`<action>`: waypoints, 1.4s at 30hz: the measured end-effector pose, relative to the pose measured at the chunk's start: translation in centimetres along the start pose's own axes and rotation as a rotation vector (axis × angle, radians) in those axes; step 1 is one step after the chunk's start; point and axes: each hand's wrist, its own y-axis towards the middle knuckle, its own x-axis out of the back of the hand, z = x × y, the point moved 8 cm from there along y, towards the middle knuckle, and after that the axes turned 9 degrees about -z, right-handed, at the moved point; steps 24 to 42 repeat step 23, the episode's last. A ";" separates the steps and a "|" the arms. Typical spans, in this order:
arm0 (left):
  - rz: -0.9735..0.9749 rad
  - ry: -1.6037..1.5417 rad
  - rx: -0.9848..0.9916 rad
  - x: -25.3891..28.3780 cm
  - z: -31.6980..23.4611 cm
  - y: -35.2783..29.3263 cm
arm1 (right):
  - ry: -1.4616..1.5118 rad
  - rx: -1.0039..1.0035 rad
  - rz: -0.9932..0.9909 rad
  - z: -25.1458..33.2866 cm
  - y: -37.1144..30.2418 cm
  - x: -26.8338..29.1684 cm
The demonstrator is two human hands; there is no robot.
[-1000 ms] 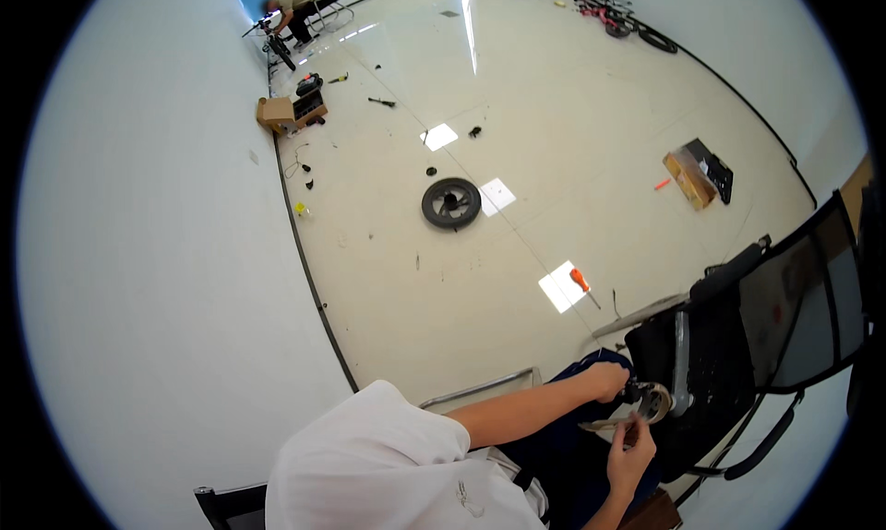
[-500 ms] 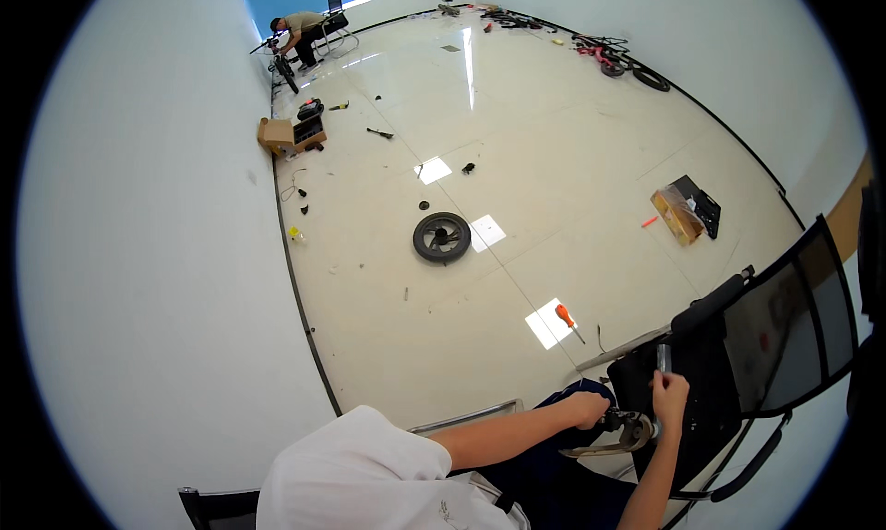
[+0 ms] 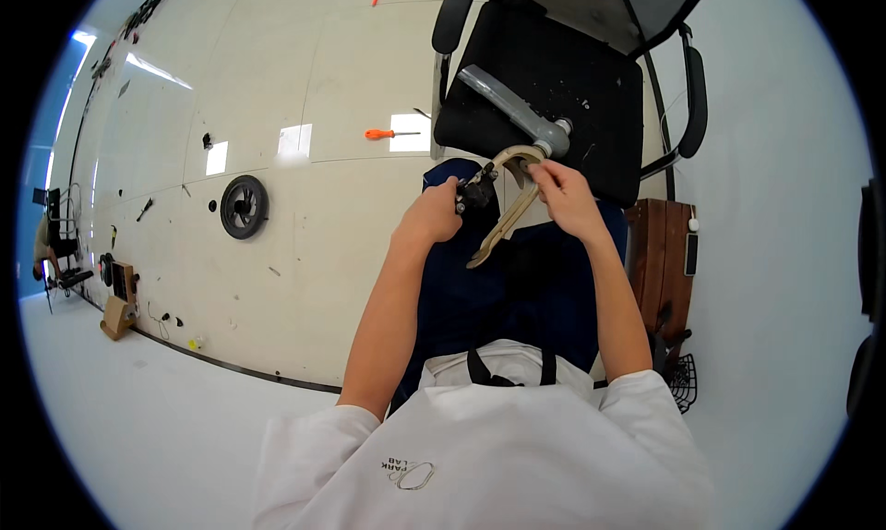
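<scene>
A beige bicycle fork (image 3: 503,233) lies over my lap, its legs toward me. The grey tube (image 3: 512,105) joined to its top rests on the seat of the black chair (image 3: 604,114). My left hand (image 3: 430,214) is closed around a black brake caliper (image 3: 474,192) beside the left fork leg. With thumb and fingers pinched together, my right hand (image 3: 565,198) touches the fork just below its crown. Whatever small part those fingertips hold is hidden.
An orange-handled screwdriver (image 3: 380,134) lies on the floor left of the chair. Farther left are a black wheel (image 3: 245,207) and scattered small parts. A brown wooden box (image 3: 663,262) stands at right. Another person sits at the far left by an open cardboard box (image 3: 117,318).
My view has swung round to the right. My right hand has let go of the grey tube and moved down to the fork crown. The left hand stays at the brake caliper.
</scene>
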 end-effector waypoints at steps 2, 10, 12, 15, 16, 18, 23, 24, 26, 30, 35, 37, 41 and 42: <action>-0.002 0.004 0.005 0.0 0.0 -0.1 | -0.280 0.142 0.016 1.4 -0.1 -0.7; -0.008 -0.011 -0.003 -0.5 0.3 -0.3 | -0.835 0.686 0.166 6.6 -0.2 -3.6; 0.022 -0.016 -0.004 -0.4 0.2 -0.4 | -0.930 0.714 0.239 7.3 0.0 -4.4; 0.044 -0.020 0.000 -0.4 0.1 -0.4 | -1.014 0.711 0.305 7.4 0.4 -5.1; 0.047 -0.021 0.001 -0.5 0.1 -0.4 | -1.028 0.709 0.318 7.3 0.6 -5.1; 0.058 -0.023 0.007 -0.3 0.1 -0.4 | -1.046 0.707 0.335 7.3 0.9 -5.2; 0.072 0.008 0.033 -0.2 0.3 -0.6 | -1.218 0.717 0.364 7.0 1.1 -5.8; 0.072 0.008 0.033 -0.2 0.3 -0.6 | -1.218 0.717 0.364 7.0 1.1 -5.8; 0.072 0.008 0.033 -0.2 0.3 -0.6 | -1.218 0.717 0.364 7.0 1.1 -5.8; 0.072 0.008 0.033 -0.2 0.3 -0.6 | -1.218 0.717 0.364 7.0 1.1 -5.8; 0.072 0.008 0.033 -0.2 0.3 -0.6 | -1.218 0.717 0.364 7.0 1.1 -5.8; 0.072 0.008 0.033 -0.2 0.3 -0.6 | -1.218 0.717 0.364 7.0 1.1 -5.8; 0.072 0.008 0.033 -0.2 0.3 -0.6 | -1.218 0.717 0.364 7.0 1.1 -5.8; 0.072 0.008 0.033 -0.2 0.3 -0.6 | -1.218 0.717 0.364 7.0 1.1 -5.8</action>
